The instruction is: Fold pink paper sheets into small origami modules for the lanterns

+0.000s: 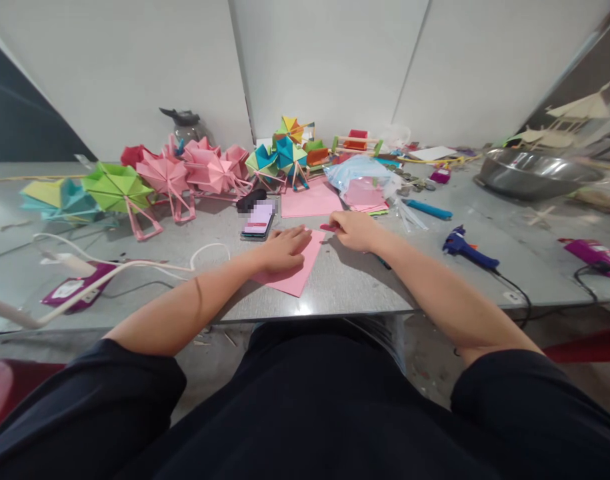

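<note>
1 pink sheet (297, 281) of smooth, flat paper lies on the grey worktop (235, 297), right in front of the person, with its near corner pointing at the edge. The left hand (283, 252) lies on it with fingers spread, so that grip is loose and only presses down. The right hand (355, 231) is just beside the far right corner, and its grip is pinched on 1 small red thing (328, 227), mostly hidden by the fingers. Just behind is a patch of more pink paper (309, 202); I can't count its sheets. To its left lies 1 flat phone (259, 219), and to its right 1 thin, crinkly, see-through bag (359, 173). Farther left are folded paper wheels with sharp creases: 1 green wheel (115, 189), 1 yellow and light blue wheel (59, 201), and pink wheels (167, 175) too bunched up to count. On the right are 1 long blue tube (429, 209), 1 blue glue gun (467, 248) with a black cord, and 1 round, shiny metal bowl (537, 177). 2 purple power blocks (77, 288) sit far apart, 1 at each side.
</note>
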The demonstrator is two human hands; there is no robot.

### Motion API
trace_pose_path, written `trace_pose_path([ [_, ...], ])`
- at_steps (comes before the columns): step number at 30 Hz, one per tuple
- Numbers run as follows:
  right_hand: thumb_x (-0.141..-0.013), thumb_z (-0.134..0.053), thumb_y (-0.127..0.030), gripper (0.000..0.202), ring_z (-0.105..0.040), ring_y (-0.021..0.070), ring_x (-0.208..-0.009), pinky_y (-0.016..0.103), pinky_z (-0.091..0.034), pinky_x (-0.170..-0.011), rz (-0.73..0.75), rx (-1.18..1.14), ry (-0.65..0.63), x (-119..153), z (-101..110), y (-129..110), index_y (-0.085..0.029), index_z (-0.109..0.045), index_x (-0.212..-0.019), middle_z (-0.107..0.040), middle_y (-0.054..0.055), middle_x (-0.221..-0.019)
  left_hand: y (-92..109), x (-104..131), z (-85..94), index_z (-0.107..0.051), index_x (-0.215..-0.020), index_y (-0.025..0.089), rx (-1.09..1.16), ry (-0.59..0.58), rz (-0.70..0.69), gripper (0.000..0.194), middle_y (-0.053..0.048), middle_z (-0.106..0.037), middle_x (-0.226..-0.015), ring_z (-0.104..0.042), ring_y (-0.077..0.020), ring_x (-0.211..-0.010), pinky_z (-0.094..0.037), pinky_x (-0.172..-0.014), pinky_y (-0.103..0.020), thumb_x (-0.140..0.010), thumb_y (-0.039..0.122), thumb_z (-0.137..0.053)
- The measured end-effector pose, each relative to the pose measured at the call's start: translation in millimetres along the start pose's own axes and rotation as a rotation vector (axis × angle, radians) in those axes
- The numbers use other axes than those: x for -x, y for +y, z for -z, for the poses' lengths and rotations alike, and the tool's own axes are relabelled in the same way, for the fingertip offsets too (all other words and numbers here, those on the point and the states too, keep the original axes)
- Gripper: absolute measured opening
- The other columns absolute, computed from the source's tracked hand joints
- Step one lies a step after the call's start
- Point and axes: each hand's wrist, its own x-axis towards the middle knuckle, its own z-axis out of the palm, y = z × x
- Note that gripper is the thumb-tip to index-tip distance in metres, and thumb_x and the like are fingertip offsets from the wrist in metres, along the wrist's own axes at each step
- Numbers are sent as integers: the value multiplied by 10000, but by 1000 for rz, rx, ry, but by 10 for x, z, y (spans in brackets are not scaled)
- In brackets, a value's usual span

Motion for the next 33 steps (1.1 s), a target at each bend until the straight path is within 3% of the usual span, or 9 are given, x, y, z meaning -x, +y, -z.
trace_pose_path([
  [3,-979,-575,-154,221,-696,274,-933,344,-412,-751,-60,-3,-19,-1,-7,-4,-201,-701,-1155,-810,127,-1121,16,4,41,-193,-1784,226,32,32,28,930,-127,-201,-1860,-236,-350,-1707,-297,-1316,-619,-906,312,-487],
  [7,-973,-595,-155,221,-709,263,-991,336,-437,-784,21,-21,-32,-24,-65,-5,-204,-737,-1137,-816,116,-1173,-24,-21,33,-484,-1663,245,23,58,-31,732,-87,-413,-1786,-347,-340,-1655,-278,-1326,-596,-933,278,-456],
  [9,-973,-597,-149,246,-716,264,-1013,343,-456,-821,89,-33,-12,-40,-109,-18,-195,-765,-1148,-819,118,-1173,-80,-48,1,-554,-1611,266,31,83,-57,641,-71,-466,-1757,-387,-320,-1630,-280,-1324,-575,-984,296,-422],
  [16,-973,-631,-145,249,-718,239,-969,331,-461,-833,304,-87,12,-122,-256,-83,-210,-855,-1060,-825,85,-1055,-219,-124,-157,-509,-1651,275,27,133,-65,595,-92,-428,-1778,-389,-318,-1629,-281,-1298,-573,-1094,372,-326],
  [23,-987,-617,-116,299,-717,226,-1014,326,-456,-862,430,-180,0,-98,-286,-128,-237,-884,-1050,-824,85,-1099,-214,-111,-154,-532,-1633,288,29,120,-73,573,-76,-407,-1791,-369,-308,-1650,-259,-1321,-552,-1115,392,-310],
  [30,-960,-647,-101,229,-721,219,-970,325,-466,-833,486,-247,-38,-21,-236,-152,-215,-846,-958,-828,71,-1032,-199,-99,-131,-478,-1675,233,26,92,-71,610,-107,-374,-1804,-334,-304,-1673,-236,-1338,-549,-1108,369,-298],
  [33,-944,-655,-84,209,-726,233,-979,336,-492,-859,455,-282,5,-55,-278,-189,-193,-828,-984,-823,91,-1034,-208,-108,-137,-519,-1639,244,23,99,-84,584,-102,-375,-1804,-340,-297,-1670,-251,-1333,-545,-1105,351,-305],
])
